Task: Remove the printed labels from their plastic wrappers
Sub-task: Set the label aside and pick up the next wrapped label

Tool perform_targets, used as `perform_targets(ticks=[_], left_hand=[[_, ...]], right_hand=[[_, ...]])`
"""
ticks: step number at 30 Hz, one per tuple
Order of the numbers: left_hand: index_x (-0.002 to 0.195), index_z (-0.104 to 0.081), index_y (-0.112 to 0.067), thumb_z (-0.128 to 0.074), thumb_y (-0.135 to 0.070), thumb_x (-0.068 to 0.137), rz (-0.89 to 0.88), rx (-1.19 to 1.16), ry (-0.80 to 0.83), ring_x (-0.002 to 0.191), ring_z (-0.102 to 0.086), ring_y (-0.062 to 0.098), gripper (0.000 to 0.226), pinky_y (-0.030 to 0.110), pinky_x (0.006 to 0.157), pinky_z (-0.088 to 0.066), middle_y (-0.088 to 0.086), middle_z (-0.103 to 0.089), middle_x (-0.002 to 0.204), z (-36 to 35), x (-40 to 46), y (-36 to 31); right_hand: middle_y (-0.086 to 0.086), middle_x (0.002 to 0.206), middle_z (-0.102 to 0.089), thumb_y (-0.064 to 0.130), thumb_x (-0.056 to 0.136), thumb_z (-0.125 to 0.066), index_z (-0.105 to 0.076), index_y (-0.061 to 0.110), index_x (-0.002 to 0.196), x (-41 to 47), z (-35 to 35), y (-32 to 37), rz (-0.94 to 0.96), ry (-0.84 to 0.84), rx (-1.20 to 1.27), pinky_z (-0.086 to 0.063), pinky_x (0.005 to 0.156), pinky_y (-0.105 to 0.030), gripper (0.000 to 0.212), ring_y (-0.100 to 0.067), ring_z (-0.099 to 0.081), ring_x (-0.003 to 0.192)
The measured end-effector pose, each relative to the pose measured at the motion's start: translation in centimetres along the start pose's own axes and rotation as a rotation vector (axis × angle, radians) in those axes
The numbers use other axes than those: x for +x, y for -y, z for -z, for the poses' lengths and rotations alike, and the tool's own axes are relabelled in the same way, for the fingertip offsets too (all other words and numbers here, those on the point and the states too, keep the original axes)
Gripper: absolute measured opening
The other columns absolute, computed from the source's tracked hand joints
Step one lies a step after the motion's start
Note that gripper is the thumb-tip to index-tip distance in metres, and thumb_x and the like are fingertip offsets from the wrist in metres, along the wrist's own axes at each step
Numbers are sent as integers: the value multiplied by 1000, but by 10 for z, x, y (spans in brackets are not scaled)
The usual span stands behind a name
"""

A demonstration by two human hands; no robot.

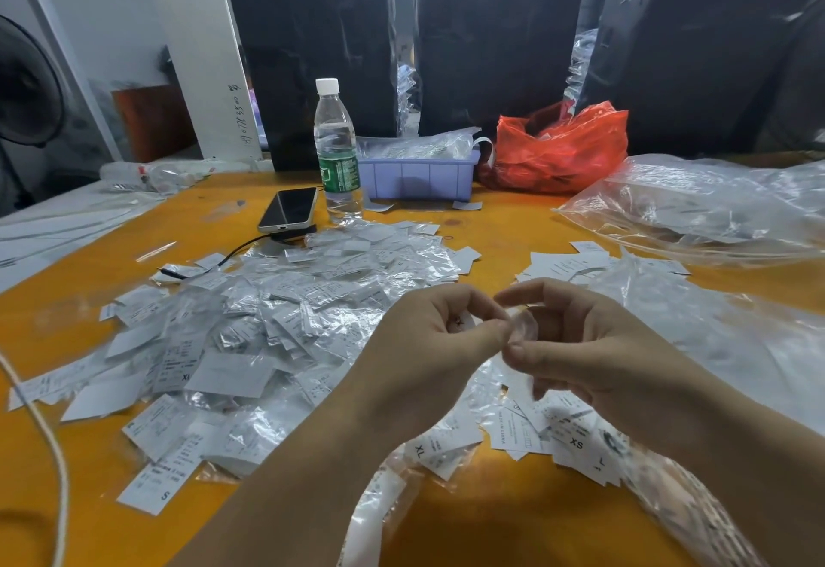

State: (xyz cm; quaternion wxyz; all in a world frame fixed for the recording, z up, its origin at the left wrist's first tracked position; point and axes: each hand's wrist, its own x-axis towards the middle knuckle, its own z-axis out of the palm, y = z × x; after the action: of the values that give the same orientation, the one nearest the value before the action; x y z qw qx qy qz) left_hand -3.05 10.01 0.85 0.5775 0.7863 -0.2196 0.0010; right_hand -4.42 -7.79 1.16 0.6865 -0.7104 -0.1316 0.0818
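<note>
- Above an orange bench (491, 517), a left hand (428, 334) and a right hand (576, 343) meet, fingers (513, 298) curled, pinching one small clear plastic wrapper (523, 326) between them.
- Loose white printed labels (576, 441) lie under the wrists.
- A heap of wrapped white labels (277, 321) spreads left.
- Farther back stand a clear water bottle (335, 151), a dark smartphone (288, 209), a lilac plastic tray (417, 176) and a red plastic bag (558, 147).

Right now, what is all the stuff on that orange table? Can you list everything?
wrapped labels: big pile, white in clear plastic, table middle-left
loose labels: small pile, white, right of middle
water bottle: one, clear, green band, behind the pile
phone: one, dark, left of the bottle
tray: one, pale purple, far side
bag: one, red, right of the tray
clear bags: several, far right
left hand: pinching a label
right hand: pinching a clear wrapper
</note>
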Motion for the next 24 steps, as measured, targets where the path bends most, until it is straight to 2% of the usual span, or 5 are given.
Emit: perform_targets(ticks=[6, 10, 15, 19, 24], left_hand=[[75, -66, -23, -75, -29, 84, 6, -102, -110, 48, -34, 12, 14, 21, 43, -32, -2, -42, 59, 0, 0, 1], [72, -64, -24, -77, -39, 77, 6, -144, -43, 45, -37, 7, 20, 19, 42, -34, -8, -46, 58, -4, -1, 2], [81, -67, -22, -80, -50, 60, 13, -84, -56, 43, -40, 1, 37, 13, 42, -34, -16, -49, 53, -5, 1, 3], [70, -62, -18, -78, -56, 55, -4, -47, -65, 43, -42, 2, 44, 13, 43, -36, -13, -51, 50, -3, 1, 1], [42, -41, -22, -46, -65, 81, 20, -37, 4, 37, -31, 7, 58, 17, 44, -32, -10, -36, 39, -5, 0, -7]], right_hand=[[-5, 100, -70, 23, 62, -90, -55, 28, 119, 0, -2, -5, -39, -60, -219, -58, 80, -37, 67, -22, -69, 90], [-10, 79, -68, 14, 72, -77, -66, 7, 96, -1, -2, -2, 60, -132, -184, -57, 66, -31, 28, -21, -64, 69], [-3, 60, -52, 28, 63, -71, -70, 18, 67, 0, 7, 3, 98, -219, -33, -49, 58, -29, 11, -17, -51, 56], [-8, 60, -57, 2, 73, -69, -63, 15, 62, 3, 11, 1, 89, -171, 83, -53, 56, -32, 18, -19, -56, 55], [-17, 65, -61, -21, 80, -46, -58, 4, 76, 5, 11, -2, 53, -125, 75, -48, 47, -30, 28, -21, -53, 48]])
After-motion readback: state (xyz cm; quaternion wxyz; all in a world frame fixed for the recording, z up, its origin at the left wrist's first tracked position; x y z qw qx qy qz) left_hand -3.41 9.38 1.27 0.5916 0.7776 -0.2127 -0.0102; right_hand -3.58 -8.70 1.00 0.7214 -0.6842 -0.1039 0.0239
